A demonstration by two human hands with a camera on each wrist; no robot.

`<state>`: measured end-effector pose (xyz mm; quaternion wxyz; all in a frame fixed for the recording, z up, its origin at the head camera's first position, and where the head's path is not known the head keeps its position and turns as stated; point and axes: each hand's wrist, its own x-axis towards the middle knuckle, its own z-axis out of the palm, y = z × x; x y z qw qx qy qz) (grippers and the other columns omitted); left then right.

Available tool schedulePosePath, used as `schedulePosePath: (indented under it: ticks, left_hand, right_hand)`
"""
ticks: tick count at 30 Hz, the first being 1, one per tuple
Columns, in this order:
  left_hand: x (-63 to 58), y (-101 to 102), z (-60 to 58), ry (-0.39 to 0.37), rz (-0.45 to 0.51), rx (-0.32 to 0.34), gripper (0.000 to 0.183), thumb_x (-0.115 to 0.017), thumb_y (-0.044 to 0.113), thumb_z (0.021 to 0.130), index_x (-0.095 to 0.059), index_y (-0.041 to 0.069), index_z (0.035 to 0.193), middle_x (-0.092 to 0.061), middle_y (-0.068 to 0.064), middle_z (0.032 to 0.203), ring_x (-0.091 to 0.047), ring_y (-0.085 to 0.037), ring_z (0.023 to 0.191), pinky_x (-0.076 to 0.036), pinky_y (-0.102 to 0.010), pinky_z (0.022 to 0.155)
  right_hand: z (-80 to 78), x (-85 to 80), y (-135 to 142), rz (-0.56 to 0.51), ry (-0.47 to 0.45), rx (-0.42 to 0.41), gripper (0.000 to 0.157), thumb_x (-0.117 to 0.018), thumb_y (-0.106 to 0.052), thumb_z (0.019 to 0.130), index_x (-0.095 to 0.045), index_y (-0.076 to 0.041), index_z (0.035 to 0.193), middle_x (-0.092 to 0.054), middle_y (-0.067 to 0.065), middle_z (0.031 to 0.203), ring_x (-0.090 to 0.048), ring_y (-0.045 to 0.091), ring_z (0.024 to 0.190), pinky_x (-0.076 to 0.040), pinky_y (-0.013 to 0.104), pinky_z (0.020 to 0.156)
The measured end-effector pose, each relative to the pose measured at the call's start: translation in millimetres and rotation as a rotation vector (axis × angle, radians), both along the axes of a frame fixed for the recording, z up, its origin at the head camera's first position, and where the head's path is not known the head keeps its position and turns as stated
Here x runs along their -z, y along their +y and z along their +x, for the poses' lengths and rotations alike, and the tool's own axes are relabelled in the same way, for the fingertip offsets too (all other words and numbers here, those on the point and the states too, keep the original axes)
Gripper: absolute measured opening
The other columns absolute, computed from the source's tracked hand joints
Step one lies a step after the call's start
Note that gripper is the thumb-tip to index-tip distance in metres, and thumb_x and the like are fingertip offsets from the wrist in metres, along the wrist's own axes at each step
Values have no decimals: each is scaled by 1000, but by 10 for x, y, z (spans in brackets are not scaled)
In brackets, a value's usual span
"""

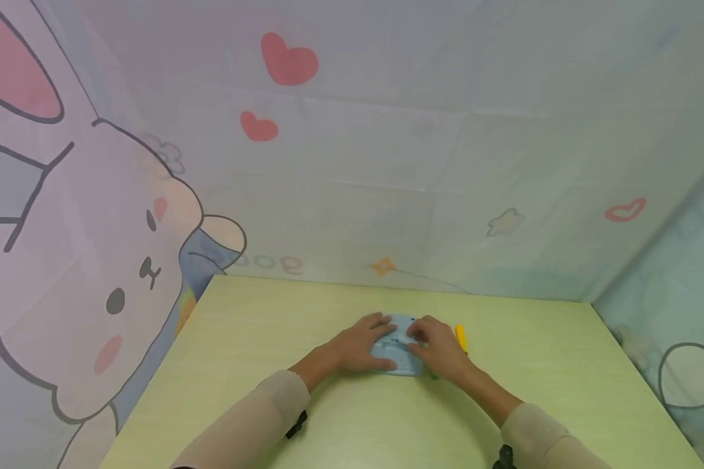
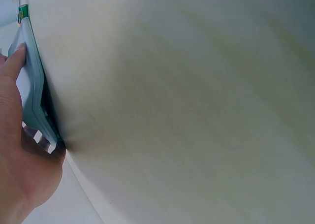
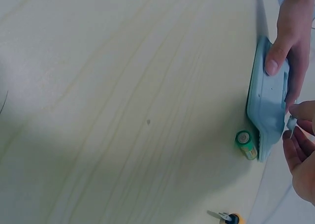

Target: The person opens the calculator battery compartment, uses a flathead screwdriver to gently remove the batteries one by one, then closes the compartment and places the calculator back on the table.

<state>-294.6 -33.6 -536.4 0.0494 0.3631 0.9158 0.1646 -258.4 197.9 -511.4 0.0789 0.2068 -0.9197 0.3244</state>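
Observation:
A light-blue plastic device [image 1: 409, 367] with a slot in its upper face lies on the table. My left hand [image 1: 354, 344] holds it at its left end, thumb [image 3: 275, 64] on the face and other fingers round the edge. Over the slot, my right hand [image 1: 441, 346] pinches a small light-blue piece [image 3: 291, 122] between thumb and fingertips; most of that piece is hidden by the fingers. Right beside the device's near right corner is a green battery [image 3: 245, 144]. Past the right hand lies a screwdriver with a yellow handle [image 1: 461, 337].
The pale wood-grain table [image 1: 258, 319] extends around both hands. Behind it hangs a printed cloth [image 1: 387, 163] with hearts and a large rabbit, and another cloth panel [image 1: 692, 306] closes off the right side.

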Motion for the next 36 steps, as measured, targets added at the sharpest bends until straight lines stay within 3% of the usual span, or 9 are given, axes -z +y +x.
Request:
schedulePosePath:
  ticks: [6,24,36]
  left_hand:
    - [4,2,-13,-5,8,2,85,-54,71,88,-35,23,156,-22,3,163,-13,-22,151,-38,-49,109]
    - [8,2,-33,1,2,7,81,-54,72,88,-35,31,154,-22,4,163,-13,-20,151,-41,-50,106]
    - [32,-2,-33,-20,-4,-7,82,-54,72,88,-33,31,155,-20,5,164,-13,-21,152,-42,-52,104]
  right_hand:
    - [-21,26,-59,26,32,-4,20,-79,-9,85,-71,-9,103,-62,-1,97,-63,13,90,-55,32,81]
    - [-33,58,-185,18,139,-145,19,-77,-2,83,-71,-4,101,-59,6,100,-64,21,93,-55,39,83]
    - [-35,80,-224,78,151,-176,18,-77,-2,84,-71,-4,101,-58,5,102,-61,20,98,-52,41,87]
